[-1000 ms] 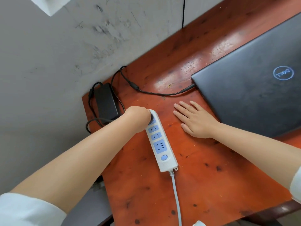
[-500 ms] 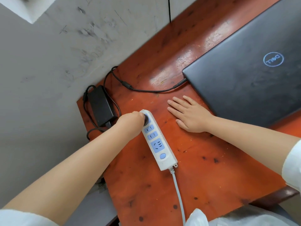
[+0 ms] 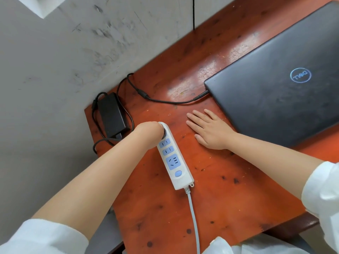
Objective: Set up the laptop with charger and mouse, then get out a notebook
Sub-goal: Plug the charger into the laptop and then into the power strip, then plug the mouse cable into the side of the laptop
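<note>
A closed dark laptop [image 3: 286, 77] lies on the red-brown wooden table [image 3: 211, 189] at the right. A black charger cable [image 3: 165, 100] runs from its left edge to the black charger brick [image 3: 111, 114] near the table's left corner. My left hand [image 3: 146, 132] is shut on the charger's black plug [image 3: 163, 133] at the top socket of a white and blue power strip [image 3: 174, 160]. My right hand [image 3: 207, 129] rests flat on the table beside the laptop, fingers apart, holding nothing. No mouse or notebook is in view.
A grey scuffed wall [image 3: 64, 61] runs close along the table's left and far edges. The power strip's grey cord [image 3: 194, 217] trails toward the near table edge. White fabric [image 3: 229, 244] shows at the bottom.
The view has shifted slightly. My left hand stays on the plug at the strip's top socket, and my right hand stays flat on the table.
</note>
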Demonstrator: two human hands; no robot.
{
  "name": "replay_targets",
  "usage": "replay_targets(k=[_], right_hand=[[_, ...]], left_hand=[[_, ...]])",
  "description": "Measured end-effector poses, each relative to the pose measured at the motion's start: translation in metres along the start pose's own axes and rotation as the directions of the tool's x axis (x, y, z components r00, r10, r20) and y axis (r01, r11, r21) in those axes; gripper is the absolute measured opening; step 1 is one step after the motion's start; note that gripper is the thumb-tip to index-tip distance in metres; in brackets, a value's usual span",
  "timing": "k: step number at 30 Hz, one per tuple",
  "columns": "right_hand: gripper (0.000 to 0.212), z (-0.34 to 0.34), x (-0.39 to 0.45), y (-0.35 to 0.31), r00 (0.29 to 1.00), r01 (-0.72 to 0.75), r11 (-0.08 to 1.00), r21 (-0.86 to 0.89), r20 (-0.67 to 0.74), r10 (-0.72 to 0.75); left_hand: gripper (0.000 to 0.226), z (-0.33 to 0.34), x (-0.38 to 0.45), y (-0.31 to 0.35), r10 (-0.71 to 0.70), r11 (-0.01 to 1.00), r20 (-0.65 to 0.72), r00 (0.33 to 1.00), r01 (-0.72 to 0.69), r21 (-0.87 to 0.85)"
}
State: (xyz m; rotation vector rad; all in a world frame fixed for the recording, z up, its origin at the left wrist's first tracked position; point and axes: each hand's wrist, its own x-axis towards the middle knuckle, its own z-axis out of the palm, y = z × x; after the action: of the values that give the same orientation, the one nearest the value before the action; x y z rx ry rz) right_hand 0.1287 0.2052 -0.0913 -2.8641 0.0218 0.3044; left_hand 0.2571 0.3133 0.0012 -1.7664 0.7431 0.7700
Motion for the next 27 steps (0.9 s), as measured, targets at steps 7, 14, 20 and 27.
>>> replay_targets(k=[7, 14, 20, 27], right_hand=[[0.054, -0.005, 0.001, -0.001, 0.998, -0.013, 1.000, -0.002, 0.060, 0.013], [0.049, -0.058, -0.016, 0.009, 0.998, -0.051, 0.998, 0.038, -0.044, 0.053], [0.047, -0.117, -0.072, 0.054, 0.957, -0.211, 0.976, 0.061, -0.188, 0.219], [0.046, -0.165, -0.195, 0.146, 0.855, -0.397, 0.911, 0.114, -0.315, 0.412]], left_hand=[[0.039, 0.004, -0.006, -0.006, 0.108, 0.994, -0.129, 0.986, -0.103, 0.045], [0.031, 0.020, -0.027, -0.023, 0.086, 0.991, -0.533, 0.842, -0.126, -0.038], [0.026, -0.039, -0.064, 0.019, 0.007, 0.957, -0.808, 0.590, -0.239, -0.166], [0.043, -0.148, -0.130, 0.141, -0.013, 0.866, -0.865, 0.501, -0.427, -0.260]])
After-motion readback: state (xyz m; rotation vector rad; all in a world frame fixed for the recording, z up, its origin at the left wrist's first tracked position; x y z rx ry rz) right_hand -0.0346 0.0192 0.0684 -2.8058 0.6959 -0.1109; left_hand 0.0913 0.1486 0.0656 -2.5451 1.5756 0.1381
